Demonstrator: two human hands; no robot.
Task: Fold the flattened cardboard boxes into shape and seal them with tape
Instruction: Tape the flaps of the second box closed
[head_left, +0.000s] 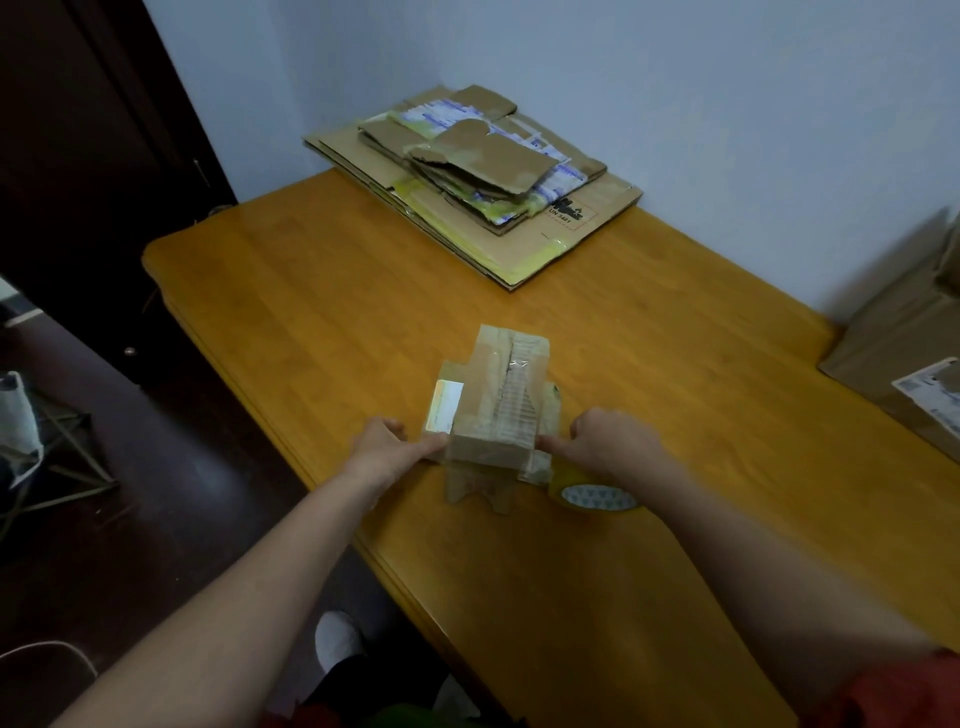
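Note:
A small worn cardboard box (498, 400), half folded with flaps sticking out and a torn taped seam on top, lies on the yellow wooden table (322, 312) near its front edge. My left hand (384, 441) pinches the box's near left corner with thumb and fingers. At the near right corner my right hand (608, 441) presses its fingertips against the side, the other fingers curled. A roll of yellowish tape (597, 496) lies flat just below my right hand. A stack of flattened cardboard boxes (467, 182) sits at the table's far end.
A folded brown box with a shipping label (904, 364) stands at the table's right edge. White walls back the table. Left of the table are a dark floor, a dark door and a metal frame with a bag (31, 447).

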